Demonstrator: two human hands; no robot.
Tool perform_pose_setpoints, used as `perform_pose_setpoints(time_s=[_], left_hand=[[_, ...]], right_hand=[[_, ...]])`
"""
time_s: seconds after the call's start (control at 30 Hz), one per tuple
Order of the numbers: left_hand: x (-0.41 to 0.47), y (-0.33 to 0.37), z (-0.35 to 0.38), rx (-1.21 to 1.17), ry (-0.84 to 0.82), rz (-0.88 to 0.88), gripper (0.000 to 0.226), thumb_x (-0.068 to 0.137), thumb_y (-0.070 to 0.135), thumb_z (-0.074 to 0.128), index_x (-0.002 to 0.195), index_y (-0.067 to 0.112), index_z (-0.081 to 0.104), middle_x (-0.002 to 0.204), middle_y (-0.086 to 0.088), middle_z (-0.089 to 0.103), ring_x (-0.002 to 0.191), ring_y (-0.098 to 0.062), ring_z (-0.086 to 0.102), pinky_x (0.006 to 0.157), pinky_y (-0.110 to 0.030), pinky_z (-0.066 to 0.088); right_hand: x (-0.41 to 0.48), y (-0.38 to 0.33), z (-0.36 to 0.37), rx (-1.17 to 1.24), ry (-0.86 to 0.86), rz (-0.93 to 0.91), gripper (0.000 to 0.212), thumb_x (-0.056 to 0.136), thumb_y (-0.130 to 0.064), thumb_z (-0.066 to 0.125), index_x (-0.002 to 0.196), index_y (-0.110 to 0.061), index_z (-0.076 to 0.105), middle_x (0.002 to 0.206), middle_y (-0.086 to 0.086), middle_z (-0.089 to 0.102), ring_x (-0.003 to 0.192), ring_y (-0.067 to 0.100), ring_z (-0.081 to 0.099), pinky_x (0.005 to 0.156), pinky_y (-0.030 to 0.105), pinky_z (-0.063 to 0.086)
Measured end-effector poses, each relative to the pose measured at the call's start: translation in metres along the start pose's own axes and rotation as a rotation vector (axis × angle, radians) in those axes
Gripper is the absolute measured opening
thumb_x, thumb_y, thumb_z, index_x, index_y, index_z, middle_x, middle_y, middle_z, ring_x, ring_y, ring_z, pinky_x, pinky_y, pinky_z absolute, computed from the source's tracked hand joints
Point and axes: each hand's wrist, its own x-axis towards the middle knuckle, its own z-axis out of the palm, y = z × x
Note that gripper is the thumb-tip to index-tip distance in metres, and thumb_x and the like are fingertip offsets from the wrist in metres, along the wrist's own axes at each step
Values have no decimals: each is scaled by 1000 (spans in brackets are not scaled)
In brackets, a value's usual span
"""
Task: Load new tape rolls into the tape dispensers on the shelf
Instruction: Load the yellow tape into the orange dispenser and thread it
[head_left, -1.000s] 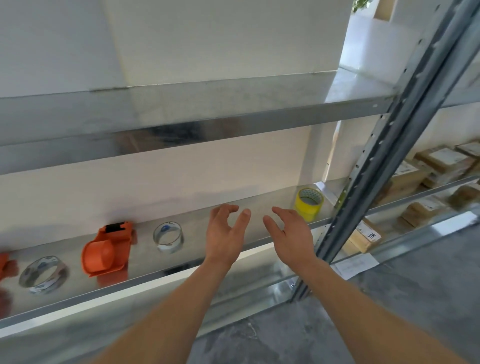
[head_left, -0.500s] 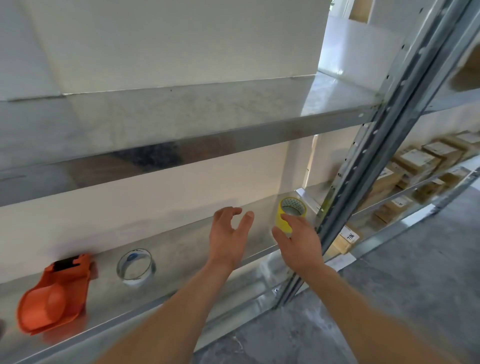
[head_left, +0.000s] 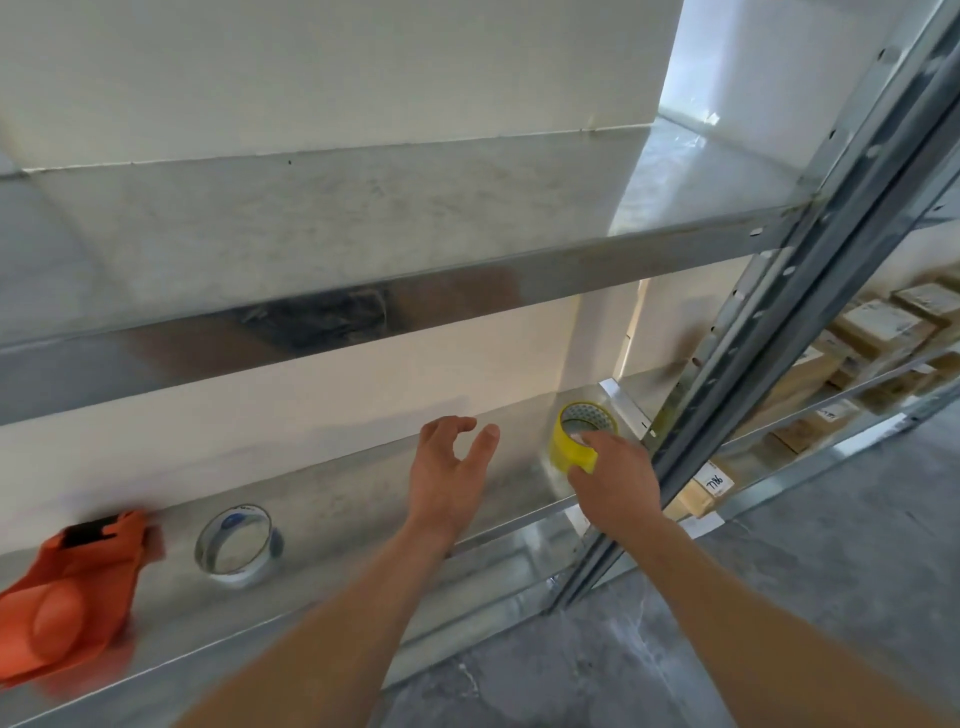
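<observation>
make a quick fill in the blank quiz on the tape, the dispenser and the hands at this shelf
1. The tape roll gripped by the right hand is coloured ____.
2. The left hand, fingers spread above the shelf, holds ____.
3. The dispenser lying at the left end of the shelf is coloured ____.
Missing words: yellow; nothing; orange.

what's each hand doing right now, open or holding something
left hand: open, fingers relaxed, holding nothing.
right hand: closed on the yellow tape roll, finger on its top rim, thumb on its side.
</observation>
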Motion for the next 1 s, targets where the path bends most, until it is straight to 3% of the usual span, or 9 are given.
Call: perform_pose_setpoints(time_s=[0.2,0.37,0.6,0.77,1.0], left_hand=[[12,4,20,0,95,-70,31,90,43,61,111,21,64,124,11,52,107,-8,53,86,-23,36],[21,4,32,5,159,-122,33,91,45,59,113,21,64,123,12,51,106,-7,51,87,-24,36],[27,0,46,18,205,-164,35,91,46,59,115,20,64,125,8,53,107,-10,52,89,-25,37],[27,5,52,36,220,-171,38,91,48,57,118,21,63,129,8,53,105,-7,49,86,-24,35],[21,13,56,27,233,-164,38,92,46,57,118,19,62,129,6,53,108,-6,48,87,-25,35]], right_hand=[[43,16,2,-170,-127,-101,45,89,-24,59,134,-20,57,130,3,62,119,26,53,100,37,45],[72,21,6,-226,-227,-151,50,88,-19,54,138,-22,53,135,1,59,123,26,53,100,42,48],[91,29,13,-332,-375,-146,32,86,-14,49,113,-24,62,112,6,67,104,30,62,90,39,51],[94,32,18,-324,-409,-163,22,88,-11,50,104,-17,64,106,7,70,99,31,65,83,35,53],[93,28,16,-205,-408,-154,31,90,-10,45,116,-16,61,118,10,67,108,33,62,91,38,52]])
